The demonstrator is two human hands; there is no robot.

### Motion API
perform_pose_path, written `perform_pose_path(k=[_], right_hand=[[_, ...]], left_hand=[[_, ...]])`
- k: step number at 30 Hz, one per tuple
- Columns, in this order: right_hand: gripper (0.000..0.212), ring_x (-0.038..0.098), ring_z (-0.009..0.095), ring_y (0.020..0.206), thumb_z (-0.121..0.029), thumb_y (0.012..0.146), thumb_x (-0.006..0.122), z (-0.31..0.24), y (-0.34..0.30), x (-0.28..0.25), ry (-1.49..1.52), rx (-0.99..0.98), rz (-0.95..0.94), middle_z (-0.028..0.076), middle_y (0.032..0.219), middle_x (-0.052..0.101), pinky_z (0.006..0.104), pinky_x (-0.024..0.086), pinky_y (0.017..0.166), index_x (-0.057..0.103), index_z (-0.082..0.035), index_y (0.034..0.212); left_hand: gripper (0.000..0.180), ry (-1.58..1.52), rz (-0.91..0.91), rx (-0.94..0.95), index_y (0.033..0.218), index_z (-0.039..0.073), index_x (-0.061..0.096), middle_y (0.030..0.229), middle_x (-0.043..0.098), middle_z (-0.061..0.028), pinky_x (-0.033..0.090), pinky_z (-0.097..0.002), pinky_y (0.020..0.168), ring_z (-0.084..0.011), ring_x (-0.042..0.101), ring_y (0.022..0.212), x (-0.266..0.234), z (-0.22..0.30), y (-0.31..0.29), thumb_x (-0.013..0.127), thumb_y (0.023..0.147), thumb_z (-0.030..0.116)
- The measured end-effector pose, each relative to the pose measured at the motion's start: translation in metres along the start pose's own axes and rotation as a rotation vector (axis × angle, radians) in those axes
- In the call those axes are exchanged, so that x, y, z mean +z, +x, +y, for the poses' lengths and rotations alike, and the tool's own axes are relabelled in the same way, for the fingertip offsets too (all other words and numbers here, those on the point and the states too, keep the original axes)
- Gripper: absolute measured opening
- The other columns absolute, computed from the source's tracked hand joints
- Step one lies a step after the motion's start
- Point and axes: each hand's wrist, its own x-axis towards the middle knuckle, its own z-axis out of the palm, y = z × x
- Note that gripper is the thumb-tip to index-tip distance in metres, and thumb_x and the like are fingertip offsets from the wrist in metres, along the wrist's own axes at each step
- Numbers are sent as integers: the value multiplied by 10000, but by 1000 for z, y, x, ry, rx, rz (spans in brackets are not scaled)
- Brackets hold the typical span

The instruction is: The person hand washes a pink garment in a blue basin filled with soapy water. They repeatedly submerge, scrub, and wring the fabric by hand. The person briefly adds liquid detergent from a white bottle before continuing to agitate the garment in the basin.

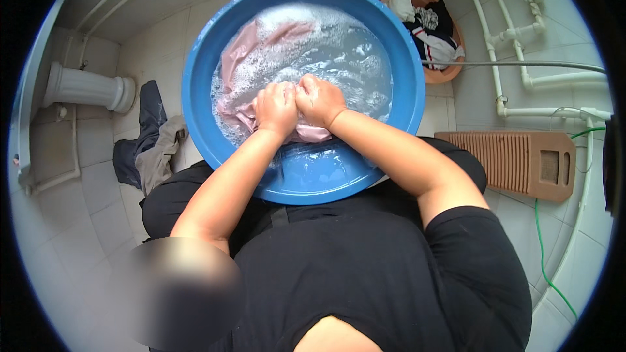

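Note:
A big round blue basin (404, 91) in front of me holds sudsy grey water. Pink cloth (240, 52) lies partly under the foam along its left side, and its kind of garment does not show. Over the near part of the basin, my left hand (276, 107) is closed on a bunched part of this cloth. My right hand (319, 100) is closed right beside it, knuckles touching or nearly so, on the same cloth. Folds of pink show below both fists. The fingertips are hidden under the hands.
An orange-brown tub (450, 73) of dark and white clothes stands far right. A brown washboard (508, 164) lies to the right, near a green cord (542, 248) and white pipes (495, 78). Dark and grey clothes (151, 137) lie on the tiles at left, beside a white pedestal (88, 89).

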Motion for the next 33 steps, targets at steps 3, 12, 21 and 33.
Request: perform_pose_path(k=[3, 12, 21, 33], right_hand=[[361, 538, 324, 975, -402, 790, 473, 0, 5, 11, -198, -150, 241, 123, 971, 608, 466, 378, 869, 610, -91, 911], [179, 520, 313, 749, -270, 704, 557, -1, -70, 2, 36, -397, 253, 105, 782, 542, 441, 407, 689, 543, -95, 674], [377, 462, 345, 1111, -411, 802, 470, -10, 0, -4, -150, 31, 38, 156, 1161, 536, 503, 324, 928, 614, -98, 956], [321, 565, 356, 784, -362, 809, 462, 5, -3, 6, 15, -87, 131, 144, 830, 596, 461, 438, 728, 580, -70, 747]], left_hand=[[306, -64, 316, 40, 970, 62, 589, 1019, 562, -216, 354, -424, 902, -353, 493, 1045, 39, -41, 13, 415, 904, 305], [192, -338, 234, 329, 755, 29, 536, 849, 535, -179, 389, -442, 732, -372, 500, 829, 9, -2, -62, 469, 828, 194], [319, -78, 72, 201, 1055, 23, 537, 1120, 519, -194, 387, -423, 870, -373, 482, 1038, 3, -34, 0, 413, 892, 267], [280, -26, 79, 255, 839, 28, 522, 858, 570, -197, 389, -487, 720, -396, 519, 767, 6, -10, -7, 379, 857, 268]])
